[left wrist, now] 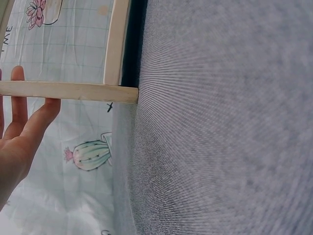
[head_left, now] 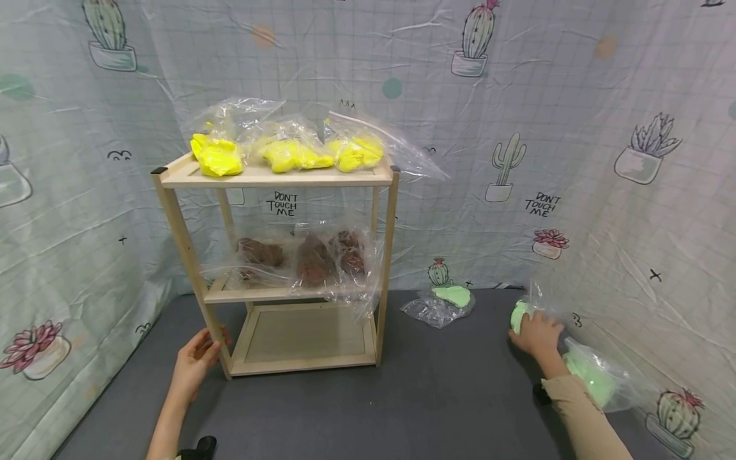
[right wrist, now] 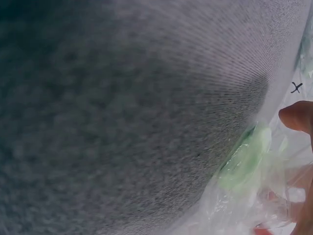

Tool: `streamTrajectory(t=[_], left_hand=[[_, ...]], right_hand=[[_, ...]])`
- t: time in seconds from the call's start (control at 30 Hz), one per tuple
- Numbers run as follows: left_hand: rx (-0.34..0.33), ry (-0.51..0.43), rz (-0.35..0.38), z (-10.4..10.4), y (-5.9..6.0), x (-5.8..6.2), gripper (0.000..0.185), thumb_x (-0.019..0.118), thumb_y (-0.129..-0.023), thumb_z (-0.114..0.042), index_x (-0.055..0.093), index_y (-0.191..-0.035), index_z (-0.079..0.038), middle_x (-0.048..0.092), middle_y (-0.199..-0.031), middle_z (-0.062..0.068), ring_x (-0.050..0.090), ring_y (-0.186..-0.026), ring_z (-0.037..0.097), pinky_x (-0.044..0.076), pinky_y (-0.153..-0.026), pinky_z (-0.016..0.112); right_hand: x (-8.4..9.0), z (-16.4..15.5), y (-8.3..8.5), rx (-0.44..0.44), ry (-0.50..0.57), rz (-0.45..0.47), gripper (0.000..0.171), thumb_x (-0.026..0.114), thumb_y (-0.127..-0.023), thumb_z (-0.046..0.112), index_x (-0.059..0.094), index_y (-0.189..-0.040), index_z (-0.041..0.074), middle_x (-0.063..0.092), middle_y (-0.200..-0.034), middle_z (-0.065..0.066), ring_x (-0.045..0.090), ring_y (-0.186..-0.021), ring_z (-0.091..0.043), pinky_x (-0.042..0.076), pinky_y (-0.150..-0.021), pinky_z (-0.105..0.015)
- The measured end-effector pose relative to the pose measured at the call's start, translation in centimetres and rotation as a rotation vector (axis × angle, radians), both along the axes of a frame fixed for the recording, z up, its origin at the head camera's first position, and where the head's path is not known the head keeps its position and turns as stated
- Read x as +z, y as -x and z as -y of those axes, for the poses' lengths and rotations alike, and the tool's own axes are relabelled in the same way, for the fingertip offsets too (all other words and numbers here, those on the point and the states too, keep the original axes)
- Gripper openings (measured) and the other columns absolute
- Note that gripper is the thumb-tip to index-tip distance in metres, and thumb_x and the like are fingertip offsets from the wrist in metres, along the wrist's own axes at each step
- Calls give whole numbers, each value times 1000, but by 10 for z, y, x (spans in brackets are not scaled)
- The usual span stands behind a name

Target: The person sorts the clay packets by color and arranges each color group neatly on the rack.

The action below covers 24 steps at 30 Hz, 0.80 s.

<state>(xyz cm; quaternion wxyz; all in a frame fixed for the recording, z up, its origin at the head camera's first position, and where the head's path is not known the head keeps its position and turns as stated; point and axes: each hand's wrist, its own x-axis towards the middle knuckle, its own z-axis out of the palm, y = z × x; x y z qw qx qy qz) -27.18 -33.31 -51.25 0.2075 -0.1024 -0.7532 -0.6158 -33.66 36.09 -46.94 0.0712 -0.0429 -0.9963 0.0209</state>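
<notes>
Nearest me, a beige sleeve (head_left: pixel 586 415) led to the right hand (head_left: pixel 537 335) at a green lump (head_left: pixel 519 316) in crinkled clear plastic (head_left: pixel 537 297), by the right edge of the surface (head_left: pixel 448 383); I could not tell whether its fingers gripped. My left hand (head_left: pixel 195 364) had its fingers curled round a squared pale-wood post (head_left: pixel 191 268) of the rack (head_left: pixel 310 332), with matte grey room between, and another bagged lump (head_left: pixel 451 295) near the back edge.

The left hand (left wrist: pixel 18 144) holds the wooden post (left wrist: pixel 88 91), one finger passing behind it. Away from the grip, the post end meets the grey surface (left wrist: pixel 225 127); a wooden crossbar (left wrist: pixel 116 44) adjoins near that end. Behind the fingers: cactus-printed cloth (left wrist: pixel 68 196).
</notes>
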Motion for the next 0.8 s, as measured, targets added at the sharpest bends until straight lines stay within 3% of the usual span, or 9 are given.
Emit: streamTrajectory(t=[0.07, 0.13, 0.27, 0.57, 0.8], left_hand=[[-42, -29, -18, 1, 0, 1, 43, 50, -92, -19, 41, -130, 0, 59, -107, -19, 58, -95, -7, 47, -69, 12], [-62, -60, -19, -4, -6, 10, 42, 51, -91, -19, 43, -128, 0, 60, -106, -18, 59, -94, -6, 47, -68, 12], [-97, -74, -35, -10, -13, 21, 40, 51, -91, -17, 44, -127, 0, 60, -105, -18, 58, -93, -6, 47, -68, 13], [-139, -96, -57, -2, -6, 11, 41, 50, -91, -15, 43, -128, 2, 60, -108, -16, 59, -96, -5, 48, -70, 13], [-66, -61, -6, -25, -30, 45, 43, 49, -92, -15, 39, -126, 10, 60, -103, -20, 59, -93, -6, 48, -69, 13]], right_hand=[[0, 1, 1, 11, 0, 15, 61, 51, -83, 39, 44, -116, -12, 34, -117, -40, 23, -103, -69, 20, -80, -73], [0, 1, 1, 21, 7, 32, 58, 51, -84, 38, 44, -117, -10, 31, -119, -39, 20, -102, -72, 19, -79, -74], [-3, 0, 5, 22, 46, 64, 54, 50, -85, 33, 41, -120, -7, 26, -122, -38, 22, -96, -74, 21, -77, -75], [-7, -7, 12, 46, 103, 95, 54, 53, -84, 26, 35, -123, -7, 19, -123, -42, 28, -88, -74, 25, -72, -72], [-3, -6, 10, 63, 92, 60, 57, 59, -79, 23, 35, -121, -7, 23, -116, -42, 32, -84, -69, 31, -66, -68]])
